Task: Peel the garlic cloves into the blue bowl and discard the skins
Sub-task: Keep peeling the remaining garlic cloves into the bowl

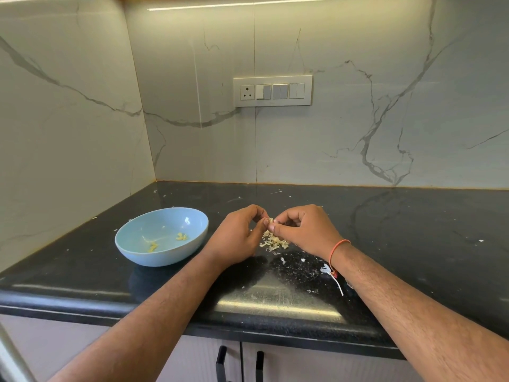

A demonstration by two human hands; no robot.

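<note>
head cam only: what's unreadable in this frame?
- Garlic clove, head view: tiny, mostly covered by the fingertips of the left hand and right hand; how far it is peeled is unclear.
- Pieces in the blue bowl: too small to count.
- Skin pile: partly behind the right hand.
- Cabinet handles: cut off by the bottom edge.

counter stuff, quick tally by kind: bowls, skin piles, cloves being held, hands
blue bowl: 1
pile of skins: 1
garlic clove held in the fingers: 1
hands: 2, left hand and right hand
total: 5
</note>
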